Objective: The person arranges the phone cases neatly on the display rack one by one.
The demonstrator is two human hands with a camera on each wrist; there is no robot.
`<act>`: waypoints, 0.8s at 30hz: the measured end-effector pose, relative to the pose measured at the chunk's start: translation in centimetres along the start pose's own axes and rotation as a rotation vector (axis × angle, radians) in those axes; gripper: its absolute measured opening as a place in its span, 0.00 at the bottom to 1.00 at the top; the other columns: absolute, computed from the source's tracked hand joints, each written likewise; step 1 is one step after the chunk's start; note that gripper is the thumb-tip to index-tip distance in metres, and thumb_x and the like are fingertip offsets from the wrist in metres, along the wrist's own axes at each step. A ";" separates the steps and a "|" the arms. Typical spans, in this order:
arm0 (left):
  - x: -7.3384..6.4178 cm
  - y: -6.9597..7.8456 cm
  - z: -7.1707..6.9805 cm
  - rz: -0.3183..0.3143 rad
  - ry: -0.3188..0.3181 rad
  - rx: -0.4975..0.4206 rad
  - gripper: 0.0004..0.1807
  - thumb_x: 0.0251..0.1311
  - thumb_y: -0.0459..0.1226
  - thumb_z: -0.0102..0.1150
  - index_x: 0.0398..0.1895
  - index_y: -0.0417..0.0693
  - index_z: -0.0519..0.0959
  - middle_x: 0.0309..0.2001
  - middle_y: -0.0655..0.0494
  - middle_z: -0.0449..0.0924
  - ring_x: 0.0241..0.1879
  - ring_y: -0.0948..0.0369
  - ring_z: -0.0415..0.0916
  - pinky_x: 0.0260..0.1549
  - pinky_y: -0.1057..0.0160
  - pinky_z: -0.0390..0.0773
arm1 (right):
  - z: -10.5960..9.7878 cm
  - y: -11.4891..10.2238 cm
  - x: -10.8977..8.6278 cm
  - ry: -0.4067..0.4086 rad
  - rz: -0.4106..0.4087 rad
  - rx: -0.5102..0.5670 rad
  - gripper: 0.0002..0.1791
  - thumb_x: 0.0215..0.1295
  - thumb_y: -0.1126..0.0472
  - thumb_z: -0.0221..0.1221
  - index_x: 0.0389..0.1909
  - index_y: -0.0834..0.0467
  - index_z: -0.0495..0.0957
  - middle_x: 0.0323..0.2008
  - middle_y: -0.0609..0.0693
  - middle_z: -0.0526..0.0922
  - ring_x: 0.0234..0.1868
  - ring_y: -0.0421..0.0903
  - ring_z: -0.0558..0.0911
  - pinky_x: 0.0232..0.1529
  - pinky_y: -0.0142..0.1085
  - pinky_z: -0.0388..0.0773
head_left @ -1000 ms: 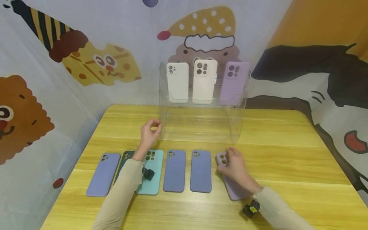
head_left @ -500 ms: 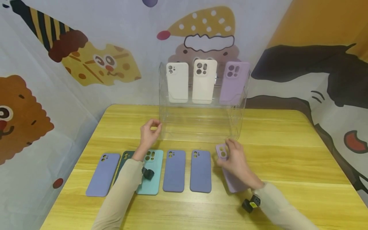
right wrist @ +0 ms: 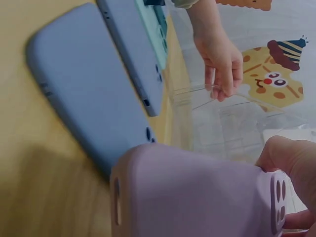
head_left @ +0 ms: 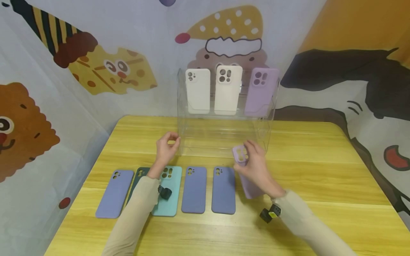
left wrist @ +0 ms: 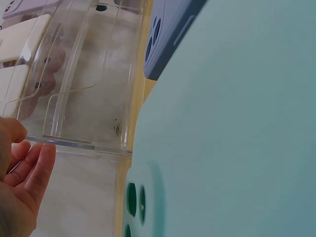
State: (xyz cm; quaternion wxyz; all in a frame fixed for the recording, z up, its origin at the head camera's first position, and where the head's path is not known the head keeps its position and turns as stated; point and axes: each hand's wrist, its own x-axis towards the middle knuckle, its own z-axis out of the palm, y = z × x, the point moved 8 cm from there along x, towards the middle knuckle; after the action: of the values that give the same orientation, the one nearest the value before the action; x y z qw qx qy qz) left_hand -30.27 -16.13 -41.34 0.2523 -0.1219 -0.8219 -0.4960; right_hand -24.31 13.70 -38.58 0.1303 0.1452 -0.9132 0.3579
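Observation:
My right hand (head_left: pixel 257 169) grips a light purple phone case (head_left: pixel 250 186) near its camera-hole end. The case is tilted and held up off the table, in front of the clear stepped rack (head_left: pixel 221 137); in the right wrist view its back (right wrist: pixel 197 197) fills the bottom. At the rack's left side, my left hand (head_left: pixel 166 148) pinches the clear edge between thumb and fingers, as the left wrist view shows near the rack's rim (left wrist: pixel 94 145). On the upper tier stand a white phone case (head_left: pixel 198 94), a cream phone case (head_left: pixel 228 94) and a purple phone case (head_left: pixel 261 94).
Along the table (head_left: pixel 320 170) lie a lavender case (head_left: pixel 113 195), a dark green case (head_left: pixel 140 174) partly under my left arm, a turquoise case (head_left: pixel 168 204) and two blue-violet cases, one left (head_left: pixel 194 192), one right (head_left: pixel 223 192). A cartoon-printed cloth (head_left: pixel 144 28) hangs behind.
My right hand has lifted the light purple phone case from the table and carried it forward and slightly left, towards the rack. The left hand stays at the rack's edge.

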 end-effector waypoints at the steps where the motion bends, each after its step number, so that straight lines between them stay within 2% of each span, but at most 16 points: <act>1: 0.0 0.0 0.0 0.001 0.000 0.003 0.04 0.55 0.25 0.59 0.33 0.31 0.77 0.32 0.40 0.80 0.35 0.46 0.80 0.28 0.59 0.84 | 0.0 -0.2 0.3 0.006 -0.005 0.007 0.46 0.37 0.65 0.69 0.61 0.75 0.62 0.61 0.72 0.62 0.59 0.67 0.63 0.56 0.59 0.69; 7: 0.0 0.0 0.0 -0.010 -0.002 0.014 0.04 0.55 0.26 0.59 0.33 0.32 0.77 0.32 0.40 0.81 0.35 0.47 0.80 0.28 0.58 0.84 | 0.5 -1.7 2.3 0.064 -0.056 0.026 0.45 0.37 0.65 0.69 0.61 0.72 0.63 0.61 0.70 0.64 0.60 0.65 0.63 0.61 0.59 0.61; 17: 0.0 -0.1 0.0 -0.022 -0.009 0.005 0.04 0.56 0.26 0.58 0.33 0.31 0.77 0.32 0.40 0.80 0.35 0.47 0.80 0.28 0.59 0.84 | 1.2 -5.3 6.0 0.155 -0.158 0.102 0.43 0.40 0.67 0.68 0.61 0.72 0.62 0.62 0.68 0.62 0.60 0.62 0.62 0.61 0.54 0.64; 24: 0.1 -0.3 0.1 -0.046 -0.016 0.005 0.04 0.56 0.26 0.58 0.34 0.32 0.77 0.33 0.40 0.80 0.35 0.48 0.80 0.29 0.60 0.84 | 1.5 -8.0 8.8 0.231 -0.214 0.148 0.43 0.41 0.65 0.67 0.61 0.72 0.61 0.62 0.67 0.62 0.61 0.60 0.60 0.65 0.48 0.58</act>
State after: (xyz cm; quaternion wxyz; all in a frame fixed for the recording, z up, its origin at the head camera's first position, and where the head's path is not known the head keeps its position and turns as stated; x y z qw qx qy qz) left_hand -30.51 -16.18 -41.54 0.2348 -0.1062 -0.8276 -0.4987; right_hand -29.82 5.56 -31.73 0.2607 0.2088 -0.8427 0.4224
